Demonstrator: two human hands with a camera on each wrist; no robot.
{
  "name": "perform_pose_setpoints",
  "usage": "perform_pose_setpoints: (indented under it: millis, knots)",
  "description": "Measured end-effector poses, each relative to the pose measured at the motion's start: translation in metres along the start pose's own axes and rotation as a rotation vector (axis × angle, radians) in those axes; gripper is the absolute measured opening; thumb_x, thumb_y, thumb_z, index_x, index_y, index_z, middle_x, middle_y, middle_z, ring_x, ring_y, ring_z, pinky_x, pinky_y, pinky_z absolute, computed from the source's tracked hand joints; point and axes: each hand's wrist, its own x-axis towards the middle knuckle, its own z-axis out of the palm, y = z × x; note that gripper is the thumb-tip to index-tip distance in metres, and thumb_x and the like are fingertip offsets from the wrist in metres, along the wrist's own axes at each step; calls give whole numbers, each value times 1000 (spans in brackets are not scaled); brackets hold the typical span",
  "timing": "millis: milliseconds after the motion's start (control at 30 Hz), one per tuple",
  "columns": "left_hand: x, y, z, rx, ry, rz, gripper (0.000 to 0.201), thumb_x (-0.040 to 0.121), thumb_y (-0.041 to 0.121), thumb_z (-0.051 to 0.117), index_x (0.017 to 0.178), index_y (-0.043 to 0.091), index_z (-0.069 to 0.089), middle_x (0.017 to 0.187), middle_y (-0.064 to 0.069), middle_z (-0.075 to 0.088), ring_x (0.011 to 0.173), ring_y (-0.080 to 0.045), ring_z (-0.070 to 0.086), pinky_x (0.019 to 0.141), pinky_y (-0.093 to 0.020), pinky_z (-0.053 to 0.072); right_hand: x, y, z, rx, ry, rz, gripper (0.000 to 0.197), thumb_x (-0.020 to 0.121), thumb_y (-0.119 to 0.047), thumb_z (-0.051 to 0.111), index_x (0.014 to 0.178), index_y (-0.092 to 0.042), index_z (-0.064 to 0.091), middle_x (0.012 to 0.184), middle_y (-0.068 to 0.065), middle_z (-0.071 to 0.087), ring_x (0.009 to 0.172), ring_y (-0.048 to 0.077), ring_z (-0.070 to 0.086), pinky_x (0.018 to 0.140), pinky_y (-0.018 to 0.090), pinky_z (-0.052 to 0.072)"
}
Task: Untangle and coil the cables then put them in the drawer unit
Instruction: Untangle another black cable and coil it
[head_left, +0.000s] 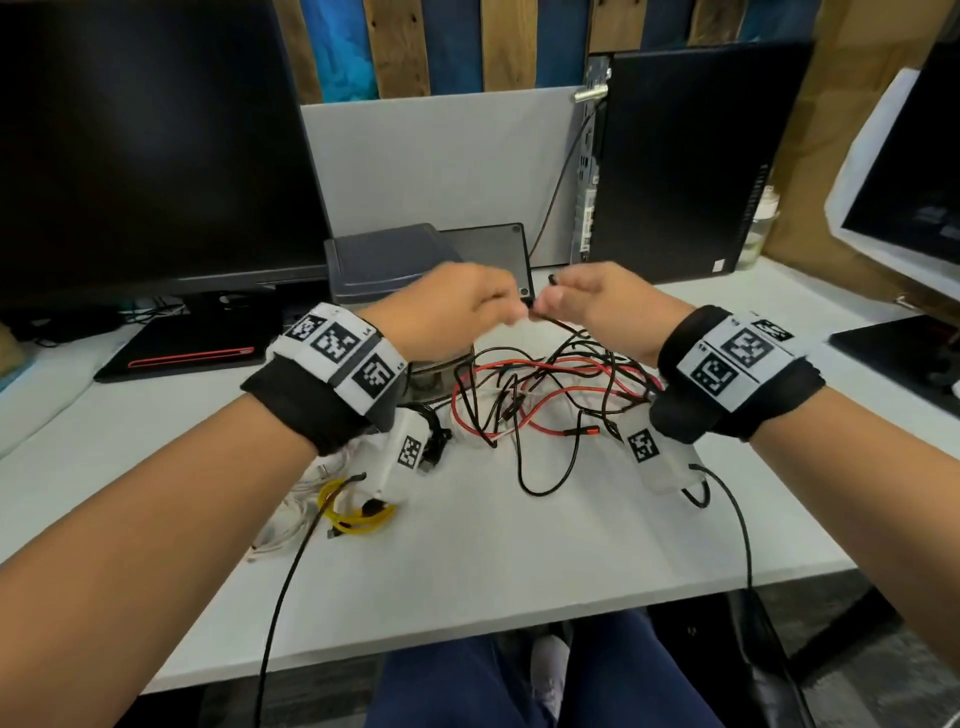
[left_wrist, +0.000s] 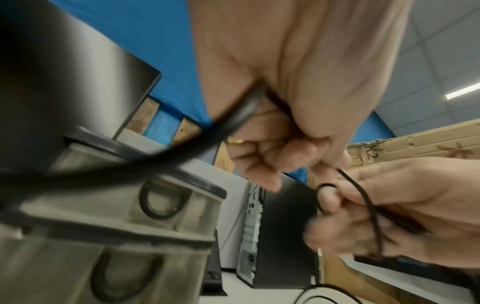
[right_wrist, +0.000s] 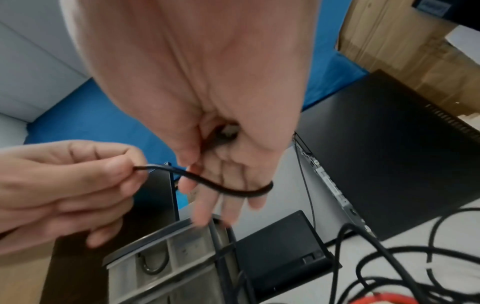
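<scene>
the black cable (right_wrist: 228, 188) is up off the desk (head_left: 519, 545), strung between the two hands: the left hand (head_left: 447, 312) pinches its free end between thumb and forefinger, and the right hand (head_left: 608, 306) has a loop of it wound over its loosely curled fingers (right_wrist: 233, 197), with something dark tucked at the base of the palm that is too blurred to name. below the grip the same strand drops into the tangle of red and black cables (head_left: 550, 395) lying on the desk, so the main risk, as i judge it, is that winding on will drag the knot up tight rather than free the strand; a snag there could also tip the loop off the fingertips, since it sits near their ends. behind the grip stands the drawer unit (right_wrist: 161, 265), clear-fronted with dark handles, shut as far as i can tell. to the left of the grip, nearer the body, a yellow cable (head_left: 358, 514) lies coiled. the wristbands (head_left: 337, 358) carry square coded markers with small letters too small to read; a cardboard box (left_wrist: 415, 148) shows a scrawl, perhaps "k2".
</scene>
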Motion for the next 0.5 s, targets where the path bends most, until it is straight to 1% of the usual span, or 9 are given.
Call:
perform_pose_setpoints:
  millis: [67, 133, 167, 233, 300, 367, 433, 467, 500]
  knots:
    - [4, -10, -6, -16, 168, -40, 25, 97, 36, 48, 90, 16, 62, 66, 8, 52, 59, -5, 47, 58, -24, 37, -3, 2, 4, 117, -69, 36, 29, 101, -29, 40, 105, -10, 61, 76, -1, 70, 76, 17, 63, 82, 33, 47]
    - [7, -20, -11, -70, 317, -100, 26, 97, 38, 49, 88, 16, 62, 65, 5, 53, 59, -11, 47, 58, -28, 40, -7, -1, 7, 242, -112, 55, 38, 103, -33, 32, 104, -8, 61, 53, -2, 47, 48, 11, 45, 62, 26, 46]
    - [8, -24, -13, -84, 382, -122, 27, 96, 38, 49, 90, 16, 63, 65, 5, 53, 61, -13, 49, 61, -30, 41, -9, -3, 7, 306, -135, 55, 43, 103, -37, 30, 100, -7, 61, 52, -4, 34, 44, 10, 33, 53, 23, 40]
    - [8, -29, -13, -78, 450, -154, 28, 96, 40, 49, 95, 17, 66, 65, 7, 53, 63, -14, 50, 67, -30, 43, -13, -7, 6, 453, -181, 16, 46, 101, -42, 31, 85, -9, 58, 50, -6, 25, 44, 9, 22, 47, 21, 29]
    - [7, -30, -7, -17, 408, -179, 30, 97, 40, 47, 103, 20, 67, 67, 7, 55, 63, -13, 51, 70, -29, 44, -12, -11, 3, 595, -180, -51, 41, 102, -37, 34, 74, -13, 51, 48, -7, 27, 44, 10, 21, 49, 24, 22]
    - [5, -29, 1, 69, 316, -155, 32, 98, 41, 46, 114, 24, 66, 80, 3, 65, 79, -19, 61, 80, -30, 45, -11, -18, 0, 756, -135, -95, 39, 103, -33, 32, 72, -14, 47, 49, -3, 40, 43, 12, 29, 49, 27, 24]
    - [3, -27, 11, 135, 209, -69, 32, 98, 39, 46, 120, 25, 64, 92, 2, 71, 91, -18, 64, 82, -28, 41, -9, -25, -4, 980, -91, -115, 38, 103, -31, 31, 73, -14, 47, 66, 5, 64, 47, 14, 53, 47, 24, 38]
    - [2, -25, 17, 159, 153, -12, 30, 98, 37, 47, 120, 25, 64, 90, 5, 71, 93, -17, 64, 82, -28, 40, -7, -27, -4, 1097, -79, -120, 37, 103, -29, 32, 74, -13, 49, 82, 9, 70, 58, 16, 65, 50, 23, 48]
    - [1, -21, 21, 180, 92, 35, 29, 97, 35, 48, 120, 26, 63, 87, 9, 69, 95, -16, 62, 84, -29, 39, -6, -29, -4, 1200, -71, -128, 35, 103, -27, 32, 77, -11, 51, 95, 13, 71, 75, 19, 70, 59, 25, 56]
